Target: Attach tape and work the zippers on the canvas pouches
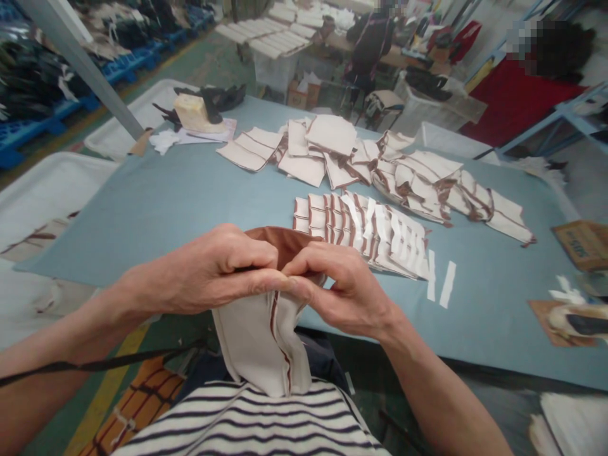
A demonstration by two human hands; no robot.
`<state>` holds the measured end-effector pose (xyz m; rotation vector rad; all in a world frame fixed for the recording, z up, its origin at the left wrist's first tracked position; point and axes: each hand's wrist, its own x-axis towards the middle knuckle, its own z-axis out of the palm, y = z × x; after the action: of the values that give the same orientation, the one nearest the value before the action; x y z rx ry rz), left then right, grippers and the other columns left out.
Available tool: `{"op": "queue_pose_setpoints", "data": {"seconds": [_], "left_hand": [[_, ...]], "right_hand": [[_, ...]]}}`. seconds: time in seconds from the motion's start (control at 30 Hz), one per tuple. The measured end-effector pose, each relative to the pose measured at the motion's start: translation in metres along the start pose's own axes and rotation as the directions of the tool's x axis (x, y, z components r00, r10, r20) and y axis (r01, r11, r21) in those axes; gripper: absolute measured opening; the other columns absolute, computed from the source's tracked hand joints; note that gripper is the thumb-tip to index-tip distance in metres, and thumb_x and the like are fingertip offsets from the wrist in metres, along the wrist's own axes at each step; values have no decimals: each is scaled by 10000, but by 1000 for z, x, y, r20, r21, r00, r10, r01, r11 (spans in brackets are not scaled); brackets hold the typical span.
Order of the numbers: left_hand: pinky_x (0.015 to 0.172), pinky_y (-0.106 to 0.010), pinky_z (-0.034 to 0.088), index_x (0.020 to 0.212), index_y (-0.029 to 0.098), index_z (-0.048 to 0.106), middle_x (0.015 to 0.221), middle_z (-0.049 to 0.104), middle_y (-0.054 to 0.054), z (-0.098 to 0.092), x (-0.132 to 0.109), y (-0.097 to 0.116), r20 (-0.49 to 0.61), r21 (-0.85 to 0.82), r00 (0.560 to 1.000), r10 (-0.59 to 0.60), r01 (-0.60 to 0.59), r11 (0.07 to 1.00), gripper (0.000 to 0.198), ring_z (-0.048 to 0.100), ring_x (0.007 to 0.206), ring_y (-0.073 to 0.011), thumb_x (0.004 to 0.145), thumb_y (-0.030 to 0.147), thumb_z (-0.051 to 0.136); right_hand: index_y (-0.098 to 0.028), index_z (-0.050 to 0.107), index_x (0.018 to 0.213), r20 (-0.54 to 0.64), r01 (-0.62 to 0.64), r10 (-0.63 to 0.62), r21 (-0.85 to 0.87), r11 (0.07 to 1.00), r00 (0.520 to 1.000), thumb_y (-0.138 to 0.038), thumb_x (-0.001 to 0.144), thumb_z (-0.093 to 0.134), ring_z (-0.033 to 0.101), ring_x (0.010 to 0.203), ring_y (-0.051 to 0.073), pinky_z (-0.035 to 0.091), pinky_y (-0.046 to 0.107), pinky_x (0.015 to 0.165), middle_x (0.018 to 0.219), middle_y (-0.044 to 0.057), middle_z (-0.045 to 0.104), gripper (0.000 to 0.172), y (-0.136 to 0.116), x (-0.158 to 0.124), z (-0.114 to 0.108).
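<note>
My left hand (pixel 237 269) and my right hand (pixel 335 285) meet thumb to thumb at the upper edge of a cream fabric piece (pixel 251 339). Both are closed on that edge, fingers curled behind it. The piece hangs down in front of my striped shirt, with a dark brown line running down its front. Brown fabric (pixel 280 244) shows behind my fingers, at its top. Just beyond my hands, a row of overlapping cream pieces with brown edges (pixel 327 218) lies on the blue table (pixel 156 209). White strips (pixel 380 228) rest across that row.
Two loose white strips (pixel 447 285) lie right of the row. A heap of cream pieces (pixel 330 136) spreads along the table's far side. A yellowish block (pixel 190 114) sits at the far left, a cardboard box (pixel 584 244) at the right. Another person in red (pixel 527 107) is at the upper right.
</note>
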<state>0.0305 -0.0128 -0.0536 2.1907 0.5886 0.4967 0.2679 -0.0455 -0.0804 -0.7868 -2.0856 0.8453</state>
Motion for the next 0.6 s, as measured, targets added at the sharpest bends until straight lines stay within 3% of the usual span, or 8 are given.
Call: {"op": "queue_pose_setpoints", "data": {"seconds": [0.2, 0.4, 0.6], "left_hand": [[520, -200, 311, 694, 205, 486, 628, 414, 75, 0, 4, -11, 32, -77, 999, -30, 32, 996, 361, 402, 537, -91, 1046, 187, 559], [518, -226, 289, 696, 217, 455, 608, 376, 83, -3, 6, -4, 100, 30, 994, -43, 40, 999, 365, 380, 517, -95, 1054, 196, 518], [538, -205, 303, 737, 221, 439, 649, 393, 94, -3, -13, 1, -84, 121, 996, 9, 1, 993, 335, 381, 529, -79, 1052, 116, 475]], "right_hand": [[-193, 783, 961, 98, -60, 53, 73, 995, 994, -207, 1030, 658, 679, 705, 123, 496, 232, 692, 860, 14, 810, 143, 4, 0, -11], [-197, 755, 911, 95, -99, 96, 25, 995, 991, -243, 1017, 659, 676, 716, 127, 472, 236, 686, 833, 9, 791, 150, 11, 2, -11], [-193, 739, 928, 13, -172, 173, -32, 985, 985, -509, 941, 770, 627, 701, 145, 451, 261, 674, 804, 3, 737, 317, 44, -11, -14]]}}
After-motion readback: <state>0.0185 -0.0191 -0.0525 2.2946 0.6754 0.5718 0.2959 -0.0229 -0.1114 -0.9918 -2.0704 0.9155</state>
